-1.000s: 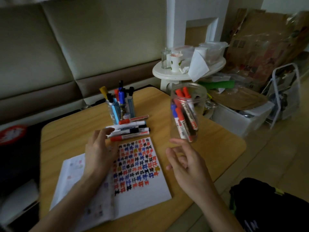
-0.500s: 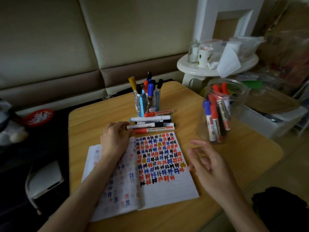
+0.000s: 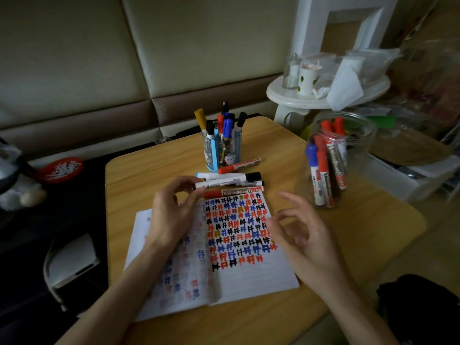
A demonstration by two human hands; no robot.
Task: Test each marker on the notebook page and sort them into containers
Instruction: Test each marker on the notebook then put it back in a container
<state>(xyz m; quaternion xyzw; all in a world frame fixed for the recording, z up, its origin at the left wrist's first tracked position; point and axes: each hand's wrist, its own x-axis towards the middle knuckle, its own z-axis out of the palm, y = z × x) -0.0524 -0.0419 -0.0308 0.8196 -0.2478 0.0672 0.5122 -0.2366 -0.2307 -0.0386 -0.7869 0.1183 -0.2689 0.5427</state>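
Observation:
An open notebook point(image 3: 249, 277) lies on the wooden table point(image 3: 361, 245), its right page filled with red, blue and black test marks. Just beyond it lie several loose markers: a red-capped one point(image 3: 239, 165), a black-capped white one point(image 3: 229, 181) and a red whiteboard marker point(image 3: 236, 191). My left hand point(image 3: 171, 212) rests on the left page and pinches the left end of the black-capped marker between index finger and thumb. My right hand point(image 3: 298, 235) hovers over the right page, fingers loosely spread and holding nothing. A blue pen cup point(image 3: 211, 155) and a clear jar point(image 3: 361, 145) each hold several markers.
A round white side table point(image 3: 298, 98) with a cup and a glass jar stands behind the table's far right corner. A sofa runs along the back. A white box point(image 3: 410, 180) sits right of the jar, and a black bag point(image 3: 423, 307) lies at bottom right.
The view has swung left and closer. My left hand moved forward from the page to the loose markers and closed on one. My right hand drifted left over the right page.

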